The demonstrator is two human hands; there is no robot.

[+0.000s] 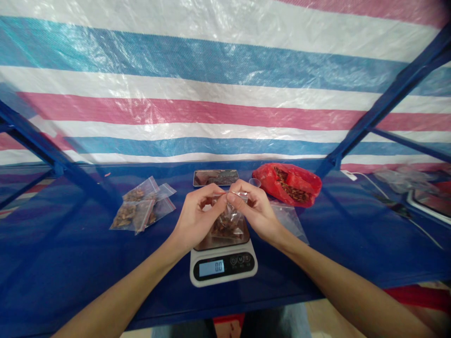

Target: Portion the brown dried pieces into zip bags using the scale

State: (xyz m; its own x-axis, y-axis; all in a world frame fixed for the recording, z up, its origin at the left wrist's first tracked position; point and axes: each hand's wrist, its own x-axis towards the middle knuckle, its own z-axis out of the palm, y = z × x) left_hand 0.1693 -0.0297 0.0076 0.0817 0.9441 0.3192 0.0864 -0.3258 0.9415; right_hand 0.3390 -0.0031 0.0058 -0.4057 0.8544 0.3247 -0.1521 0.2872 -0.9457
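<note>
Both my left hand (197, 211) and my right hand (255, 210) pinch the red-lined zip top of a small clear plastic bag (226, 221) holding dried brown pieces. The bag hangs between my hands, its lower part at or on the platform of a white digital kitchen scale (223, 266). I cannot tell whether it rests there. The scale's display appears to read 0.0. Several filled zip bags (141, 207) lie to the left. An empty clear bag (291, 220) lies near my right hand.
A red plastic bag (287, 184) of brown pieces and a small clear cup (254, 182) stand behind my right hand. A phone (215, 178) lies at the back of the blue table (70, 244). A striped tarp (225, 112) and blue metal frame bars (387, 94) rise beyond.
</note>
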